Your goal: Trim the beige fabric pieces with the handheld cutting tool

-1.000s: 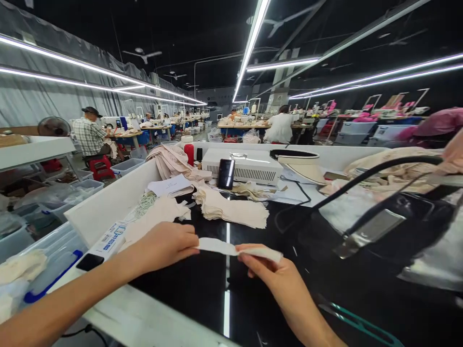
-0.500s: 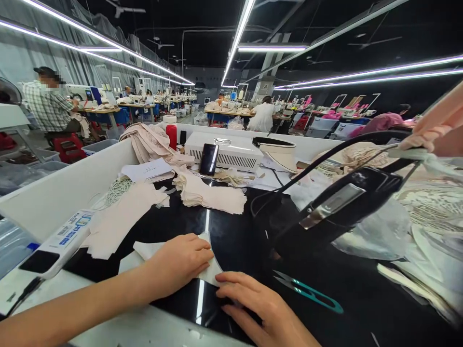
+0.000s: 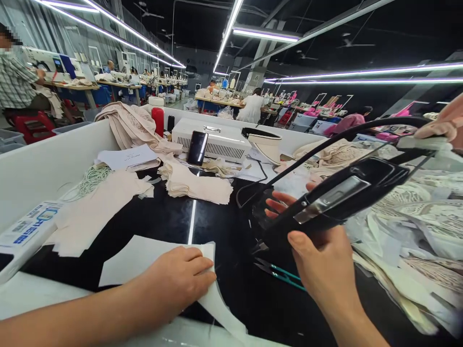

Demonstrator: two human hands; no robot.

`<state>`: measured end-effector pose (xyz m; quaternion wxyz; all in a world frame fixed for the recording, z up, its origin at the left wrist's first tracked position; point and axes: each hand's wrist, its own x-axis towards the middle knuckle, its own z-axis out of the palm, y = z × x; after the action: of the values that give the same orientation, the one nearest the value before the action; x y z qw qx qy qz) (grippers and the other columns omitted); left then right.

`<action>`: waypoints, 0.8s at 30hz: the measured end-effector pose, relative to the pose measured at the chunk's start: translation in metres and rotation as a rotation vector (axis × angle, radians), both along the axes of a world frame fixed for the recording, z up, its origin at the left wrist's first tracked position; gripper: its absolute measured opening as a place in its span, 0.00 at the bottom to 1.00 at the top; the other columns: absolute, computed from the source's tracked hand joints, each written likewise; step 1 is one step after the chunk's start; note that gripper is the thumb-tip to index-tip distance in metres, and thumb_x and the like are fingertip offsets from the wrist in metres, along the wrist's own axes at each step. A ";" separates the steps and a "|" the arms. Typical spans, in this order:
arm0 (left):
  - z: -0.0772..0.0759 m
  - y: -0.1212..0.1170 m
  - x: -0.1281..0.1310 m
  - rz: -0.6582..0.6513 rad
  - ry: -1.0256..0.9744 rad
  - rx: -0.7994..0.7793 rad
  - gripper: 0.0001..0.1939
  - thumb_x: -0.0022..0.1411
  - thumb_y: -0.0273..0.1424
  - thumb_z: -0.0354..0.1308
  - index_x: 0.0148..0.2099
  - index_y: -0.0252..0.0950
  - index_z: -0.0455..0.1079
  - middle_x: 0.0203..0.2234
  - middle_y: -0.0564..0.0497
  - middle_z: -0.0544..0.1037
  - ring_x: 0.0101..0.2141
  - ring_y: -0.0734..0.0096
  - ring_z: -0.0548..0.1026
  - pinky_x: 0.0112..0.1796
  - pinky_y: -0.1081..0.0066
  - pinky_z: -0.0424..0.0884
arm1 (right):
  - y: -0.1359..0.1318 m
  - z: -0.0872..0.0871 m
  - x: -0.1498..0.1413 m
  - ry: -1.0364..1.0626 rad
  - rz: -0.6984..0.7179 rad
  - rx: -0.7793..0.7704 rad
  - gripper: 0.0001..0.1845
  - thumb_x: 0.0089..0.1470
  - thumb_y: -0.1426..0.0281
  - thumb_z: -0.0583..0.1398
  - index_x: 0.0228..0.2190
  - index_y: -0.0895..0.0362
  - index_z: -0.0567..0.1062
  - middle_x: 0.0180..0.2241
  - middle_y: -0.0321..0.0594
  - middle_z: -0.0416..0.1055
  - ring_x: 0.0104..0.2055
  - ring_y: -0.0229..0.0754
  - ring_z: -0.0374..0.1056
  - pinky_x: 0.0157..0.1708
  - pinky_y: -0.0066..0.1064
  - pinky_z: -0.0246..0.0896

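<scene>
A pale curved fabric piece (image 3: pixel 126 260) lies on the glossy black table, bending toward me on its right side. My left hand (image 3: pixel 181 277) rests over its middle, fingers together and bent down at its right edge; the thumb is hidden. My right hand (image 3: pixel 325 270) is up at a black device (image 3: pixel 336 193) with a silver plate and a cord. Its spread fingers show beyond the device and the thumb is on the near side; I cannot tell how firmly they touch. Teal thread snips (image 3: pixel 282 277) lie below, partly covered by my right hand.
Stacked beige fabric pieces (image 3: pixel 197 185) and a longer beige stack (image 3: pixel 97 207) lie farther back. A phone (image 3: pixel 197 148) leans against a white vented box (image 3: pixel 213 140). Fabric heaps (image 3: pixel 408 231) fill the right. Another hand (image 3: pixel 437 129) appears at the right edge, near the cord.
My right hand has left the fabric and risen right to the black device. More of the curved piece now shows around my left hand. The view has swung right.
</scene>
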<state>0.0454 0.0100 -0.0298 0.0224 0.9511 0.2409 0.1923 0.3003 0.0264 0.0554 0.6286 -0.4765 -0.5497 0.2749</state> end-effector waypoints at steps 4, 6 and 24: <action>0.005 0.000 0.003 -0.021 0.008 0.059 0.09 0.71 0.23 0.56 0.51 0.34 0.72 0.48 0.42 0.79 0.47 0.60 0.77 0.47 0.65 0.73 | 0.013 0.006 -0.037 0.148 -0.098 0.186 0.30 0.46 0.59 0.75 0.48 0.48 0.72 0.34 0.31 0.75 0.27 0.38 0.73 0.28 0.33 0.75; 0.005 0.003 0.004 -0.008 -0.009 0.088 0.10 0.70 0.22 0.57 0.52 0.34 0.72 0.50 0.42 0.79 0.49 0.60 0.76 0.46 0.65 0.73 | 0.017 0.004 -0.047 0.163 -0.061 0.233 0.25 0.45 0.64 0.76 0.41 0.48 0.71 0.31 0.28 0.74 0.25 0.36 0.70 0.24 0.30 0.73; 0.006 0.002 0.016 0.071 -0.147 0.248 0.08 0.75 0.23 0.53 0.47 0.33 0.74 0.46 0.47 0.82 0.43 0.67 0.79 0.38 0.70 0.71 | 0.040 -0.011 -0.071 0.321 0.149 0.211 0.19 0.51 0.61 0.71 0.42 0.51 0.72 0.28 0.30 0.72 0.25 0.36 0.68 0.23 0.29 0.69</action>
<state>0.0611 0.0119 -0.0237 -0.0843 0.9207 0.2465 0.2905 0.2296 0.0660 0.0446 0.7325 -0.3161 -0.5019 0.3342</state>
